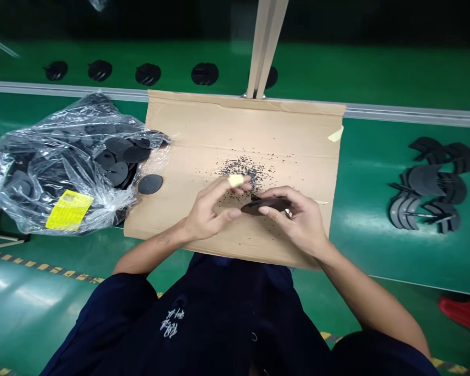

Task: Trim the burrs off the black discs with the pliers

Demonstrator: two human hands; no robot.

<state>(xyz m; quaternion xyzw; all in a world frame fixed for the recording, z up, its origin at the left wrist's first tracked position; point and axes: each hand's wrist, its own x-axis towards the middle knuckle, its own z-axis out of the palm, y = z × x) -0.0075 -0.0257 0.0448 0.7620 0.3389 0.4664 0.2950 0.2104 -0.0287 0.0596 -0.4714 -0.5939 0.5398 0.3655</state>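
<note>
A dark round disc (267,207) is pinched in my right hand (303,219), its thumb on the near face and its fingers behind. Something small and shiny shows by the right fingers, too small to name. My left hand (213,209) is open beside the disc, thumb and fingers apart, the thumb tip close to its left edge. Yellow tape (236,180) is wrapped round a left finger. Under and beyond the hands, small black crumbs (243,168) lie scattered over the cardboard sheet (188,125). Another black disc (150,184) lies flat left of my left hand.
A clear plastic bag (43,141) of black discs with a yellow label (69,210) lies at left. Curved black parts (426,180) are grouped on the green table (364,219) at right. Beyond a metal post (265,47), several black pieces (204,74) stand in a row.
</note>
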